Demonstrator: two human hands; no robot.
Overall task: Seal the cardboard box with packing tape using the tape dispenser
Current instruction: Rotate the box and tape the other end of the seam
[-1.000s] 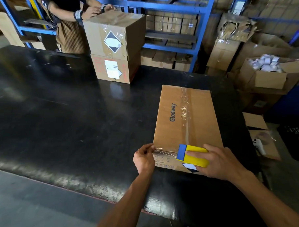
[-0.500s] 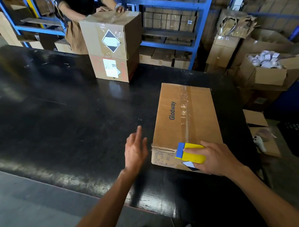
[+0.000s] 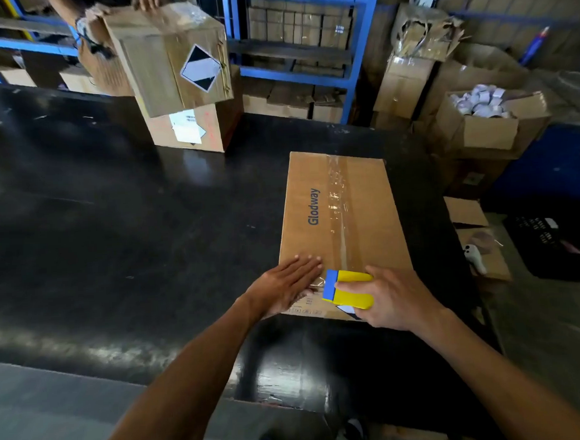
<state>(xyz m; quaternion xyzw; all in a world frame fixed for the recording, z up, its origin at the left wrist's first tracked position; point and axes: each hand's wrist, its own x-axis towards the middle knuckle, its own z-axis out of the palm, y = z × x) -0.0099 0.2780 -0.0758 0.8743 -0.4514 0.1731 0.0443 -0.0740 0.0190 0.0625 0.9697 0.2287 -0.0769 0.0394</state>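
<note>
The black bench (image 3: 123, 233) runs wide under me, and the cardboard box (image 3: 340, 224) lies flat toward its near right corner, its long side running away from me and its short near end just shy of the bench's near edge. A strip of clear packing tape (image 3: 339, 197) runs down the middle seam of the lid from the far end toward me. My left hand (image 3: 286, 286) lies flat and open, fingers spread, pressing on the box's near left corner where the tape wraps over the edge. My right hand (image 3: 390, 298) is closed around the yellow and blue tape dispenser (image 3: 348, 289), which sits on the near end of the box, right beside my left fingertips. The risk I see is at this edge: if I pull the dispenser away before the blade bites, the tape may stretch, wrinkle or lift off the seam instead of cutting clean. My left fingertips are very near the blue cutter end, so a sideways jerk could nick them. Pressing unevenly could also slide the box toward the near edge.
</note>
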